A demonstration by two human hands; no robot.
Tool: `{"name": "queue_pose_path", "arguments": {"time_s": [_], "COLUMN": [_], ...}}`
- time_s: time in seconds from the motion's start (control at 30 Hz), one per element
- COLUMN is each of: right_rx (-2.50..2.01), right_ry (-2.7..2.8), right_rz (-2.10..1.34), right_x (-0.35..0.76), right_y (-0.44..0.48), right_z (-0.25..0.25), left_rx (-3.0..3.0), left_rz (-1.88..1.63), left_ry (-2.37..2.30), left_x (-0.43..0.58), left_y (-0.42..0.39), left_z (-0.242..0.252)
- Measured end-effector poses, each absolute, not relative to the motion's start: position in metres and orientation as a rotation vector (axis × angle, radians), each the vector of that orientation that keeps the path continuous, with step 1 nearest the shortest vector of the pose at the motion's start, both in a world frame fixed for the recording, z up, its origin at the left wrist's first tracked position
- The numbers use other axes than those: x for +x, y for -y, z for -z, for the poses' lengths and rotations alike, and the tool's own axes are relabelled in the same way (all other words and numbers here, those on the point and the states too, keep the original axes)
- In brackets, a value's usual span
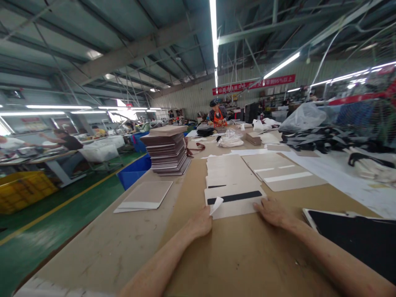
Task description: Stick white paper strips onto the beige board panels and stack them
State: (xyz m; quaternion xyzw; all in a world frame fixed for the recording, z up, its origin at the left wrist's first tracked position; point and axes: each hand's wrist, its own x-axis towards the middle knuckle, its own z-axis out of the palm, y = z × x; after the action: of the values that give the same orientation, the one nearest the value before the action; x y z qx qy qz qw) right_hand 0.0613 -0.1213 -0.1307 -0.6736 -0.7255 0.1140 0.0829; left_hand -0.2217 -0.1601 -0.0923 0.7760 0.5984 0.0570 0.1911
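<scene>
In front of me lies a pale beige panel with a black strip across it. My left hand is closed at the panel's lower left corner, and a small curled white paper strip stands up from its fingers. At the right edge, my right hand pinches the panel, its fingers bent against the rim. Just beyond lie overlapping beige panels, partly covered by the nearest one. To their right, larger beige sheets carry white strips.
A tall stack of brown panels stands at the left, with a few loose panels nearer me. At the right lies a black board. Blue bins sit beside the table's left edge. A person in an orange apron works at the far end.
</scene>
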Motion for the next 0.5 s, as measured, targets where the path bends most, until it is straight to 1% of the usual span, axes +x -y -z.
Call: {"name": "queue_pose_path", "arguments": {"time_s": [0.13, 0.23, 0.3, 0.4, 0.47, 0.5], "right_rx": [-1.872, -1.63, -1.466, -1.367, -1.331, -1.313], "right_ry": [2.265, 2.368, 2.4, 2.181, 1.989, 1.929], "right_rz": [-0.302, -0.197, -0.19, -0.142, -0.152, -0.213], "right_x": [0.066, 0.082, 0.096, 0.108, 0.101, 0.093], "right_y": [0.184, 0.24, 0.272, 0.3, 0.308, 0.31], "right_z": [0.14, 0.167, 0.186, 0.197, 0.187, 0.176], "left_rx": [2.222, 2.235, 2.193, 1.959, 1.682, 1.541], "left_rz": [-0.165, -0.17, -0.167, -0.261, -0.399, -0.474], "left_ry": [-1.603, -1.566, -1.636, -1.724, -1.543, -1.391], "left_x": [-0.245, -0.261, -0.267, -0.266, -0.259, -0.254], "left_y": [0.211, 0.266, 0.299, 0.33, 0.336, 0.336], "left_z": [0.092, 0.084, 0.073, 0.052, 0.046, 0.046]}}
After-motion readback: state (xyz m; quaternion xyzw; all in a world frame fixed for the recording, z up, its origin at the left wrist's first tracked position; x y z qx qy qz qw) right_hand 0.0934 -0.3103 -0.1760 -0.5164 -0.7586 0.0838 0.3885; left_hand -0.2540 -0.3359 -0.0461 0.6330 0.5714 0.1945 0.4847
